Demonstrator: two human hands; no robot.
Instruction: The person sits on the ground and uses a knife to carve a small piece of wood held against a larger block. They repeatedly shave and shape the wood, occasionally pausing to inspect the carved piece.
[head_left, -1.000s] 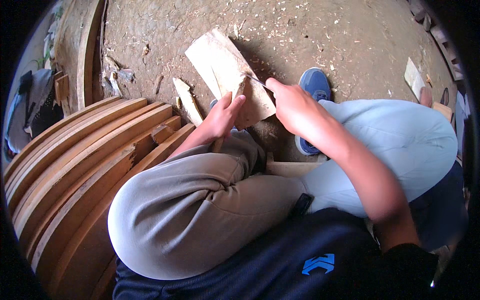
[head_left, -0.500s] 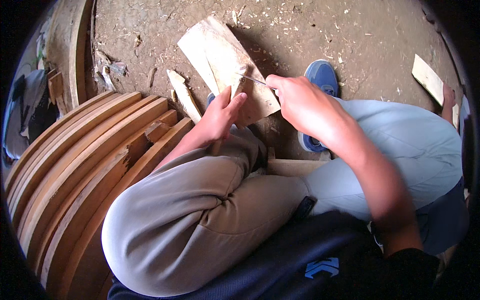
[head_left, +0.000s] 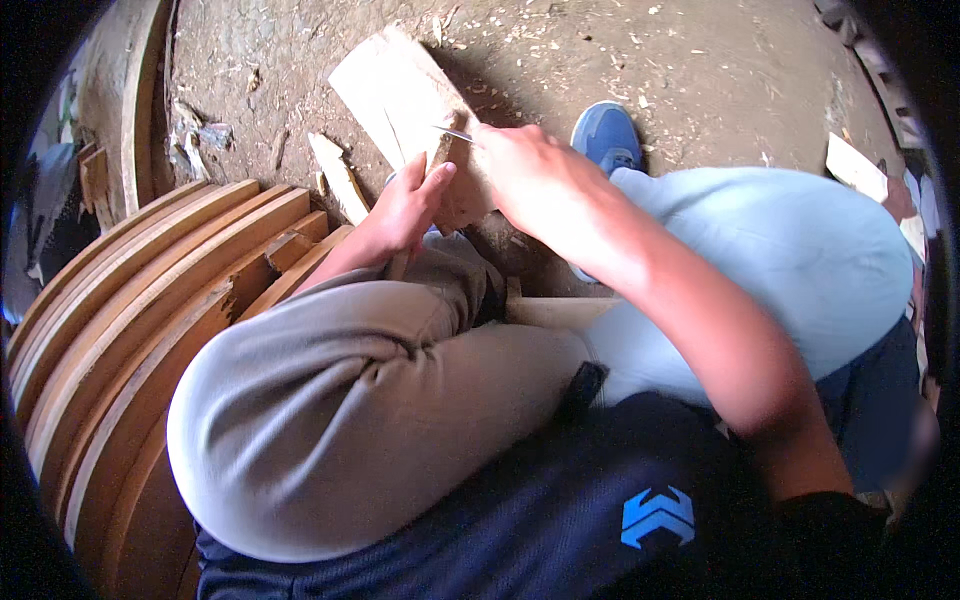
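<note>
My left hand [head_left: 415, 205] is closed around a slim wooden stick [head_left: 440, 150]. The stick slants across a pale, broad board [head_left: 385, 85] beyond my knees, and its lower end shows beneath my fist. My right hand [head_left: 525, 170] grips a tool whose handle is hidden inside the fingers. Only its thin metal blade [head_left: 455, 133] shows, pointing left with the tip by the stick's upper end. Whether the blade touches the wood I cannot tell.
Curved wooden pieces [head_left: 150, 290] are stacked to my left. A pale wood offcut [head_left: 338, 178] and shavings lie on the dirt floor [head_left: 560, 60]. My blue shoe [head_left: 605, 135] stands right of the board. Another person's hand is at the far right, beside a pale plank [head_left: 856, 168].
The whole view has shifted, so most things appear further left. My right hand is a little nearer the left one, and both keep their holds.
</note>
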